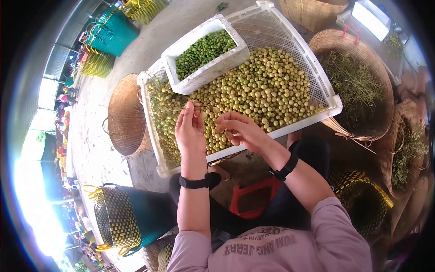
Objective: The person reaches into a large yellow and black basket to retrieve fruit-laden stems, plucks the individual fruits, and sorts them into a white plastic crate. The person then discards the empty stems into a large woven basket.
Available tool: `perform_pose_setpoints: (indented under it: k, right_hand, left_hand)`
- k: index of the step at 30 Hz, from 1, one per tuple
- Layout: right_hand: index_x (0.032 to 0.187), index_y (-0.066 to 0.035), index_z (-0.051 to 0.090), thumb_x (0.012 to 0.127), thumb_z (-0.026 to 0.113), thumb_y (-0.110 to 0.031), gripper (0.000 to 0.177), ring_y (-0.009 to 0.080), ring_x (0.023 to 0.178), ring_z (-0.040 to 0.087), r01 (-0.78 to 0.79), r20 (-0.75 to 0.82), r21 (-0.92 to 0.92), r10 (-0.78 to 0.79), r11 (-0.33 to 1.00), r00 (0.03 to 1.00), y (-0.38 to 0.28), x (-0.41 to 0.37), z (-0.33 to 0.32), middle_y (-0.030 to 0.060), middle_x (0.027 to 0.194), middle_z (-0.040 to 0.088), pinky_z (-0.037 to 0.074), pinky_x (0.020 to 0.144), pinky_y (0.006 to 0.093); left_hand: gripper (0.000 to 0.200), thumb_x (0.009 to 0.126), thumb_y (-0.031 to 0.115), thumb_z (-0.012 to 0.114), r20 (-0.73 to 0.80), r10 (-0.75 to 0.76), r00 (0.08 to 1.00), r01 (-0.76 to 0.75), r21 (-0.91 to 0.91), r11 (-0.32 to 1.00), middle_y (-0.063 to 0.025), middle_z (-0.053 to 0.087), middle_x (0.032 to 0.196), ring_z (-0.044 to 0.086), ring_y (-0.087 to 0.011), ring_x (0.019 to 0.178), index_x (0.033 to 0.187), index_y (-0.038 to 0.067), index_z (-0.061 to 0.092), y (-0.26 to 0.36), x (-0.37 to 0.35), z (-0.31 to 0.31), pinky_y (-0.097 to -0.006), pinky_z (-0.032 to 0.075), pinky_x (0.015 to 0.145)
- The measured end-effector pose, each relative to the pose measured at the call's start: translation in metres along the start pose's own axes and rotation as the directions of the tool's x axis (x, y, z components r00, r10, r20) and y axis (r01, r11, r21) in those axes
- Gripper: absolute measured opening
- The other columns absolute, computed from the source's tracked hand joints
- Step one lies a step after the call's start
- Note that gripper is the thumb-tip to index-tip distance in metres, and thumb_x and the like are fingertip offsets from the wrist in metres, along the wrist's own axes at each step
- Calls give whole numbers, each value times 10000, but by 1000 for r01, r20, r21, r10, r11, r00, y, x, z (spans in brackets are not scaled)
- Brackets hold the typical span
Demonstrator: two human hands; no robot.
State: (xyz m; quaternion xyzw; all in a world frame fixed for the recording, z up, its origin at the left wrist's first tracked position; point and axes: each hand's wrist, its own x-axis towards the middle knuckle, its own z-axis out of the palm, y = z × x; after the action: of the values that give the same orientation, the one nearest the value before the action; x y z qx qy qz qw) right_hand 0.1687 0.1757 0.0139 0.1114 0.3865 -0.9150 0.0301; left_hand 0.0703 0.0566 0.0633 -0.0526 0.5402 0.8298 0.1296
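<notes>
**One head-worn camera, and it looked forward and down!**
Fisheye-wide and close, it sat right above the left hand and right hand, both near mid-frame, with the person's own shirt along the bottom edge. The white crate tilted away just beyond, and a basket and the concrete floor bent round the dark curved rim. That single view carried the whole scene.

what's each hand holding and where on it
Left hand pinches a thin brown twig near its middle; whether the curled right hand holds anything cannot be told.
</notes>
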Motion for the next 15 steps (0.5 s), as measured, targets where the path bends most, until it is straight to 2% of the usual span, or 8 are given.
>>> perform_pose_setpoints:
  k: [2,4,7,12,14,15]
  right_hand:
    - [1044,-103,617,967,540,-338,259,10,593,465,45,9,4,-45,999,999,2,1,2,-25,852,628,307,471,165]
    - [1020,-107,619,967,542,-349,260,9,591,453,126,13,129,-129,984,992,3,2,4,-33,832,612,296,464,164]
    - [991,-108,610,961,560,-338,237,2,547,412,157,34,87,-161,984,986,6,6,1,-49,784,587,267,444,174]
    - [948,-99,612,985,509,-303,231,16,509,380,123,148,60,-131,991,980,4,4,3,-36,756,580,250,434,191]
    - [953,-91,612,980,505,-268,209,24,485,375,56,307,93,-83,994,948,6,6,-2,-19,744,584,247,422,197]
    - [946,-80,610,968,511,-255,202,29,469,375,35,332,101,-67,994,941,8,6,-3,0,737,588,240,408,203]
  left_hand:
    - [93,909,154,643,62,-74,995,76,-35,996,3,657,920,572,-27,744,968,83,651,2,-3,-2,-159,505,617]
    - [100,909,155,641,92,-93,991,96,-33,995,4,655,921,570,-25,742,976,81,648,0,-8,-1,-151,498,606]
    - [112,911,159,640,122,-119,985,123,-30,992,6,652,917,566,-21,736,989,79,644,-5,-7,-4,-139,485,593]
    - [112,912,163,638,95,-88,992,93,-42,995,6,652,914,562,-20,723,989,81,643,-5,5,-13,-128,467,586]
    - [109,908,160,645,63,-48,997,53,-88,995,5,653,915,563,-23,728,984,82,642,-4,4,-10,-125,462,588]
    - [99,903,156,653,-19,-43,999,41,-133,990,-8,658,910,566,-32,694,967,80,647,-2,5,-7,-135,459,562]
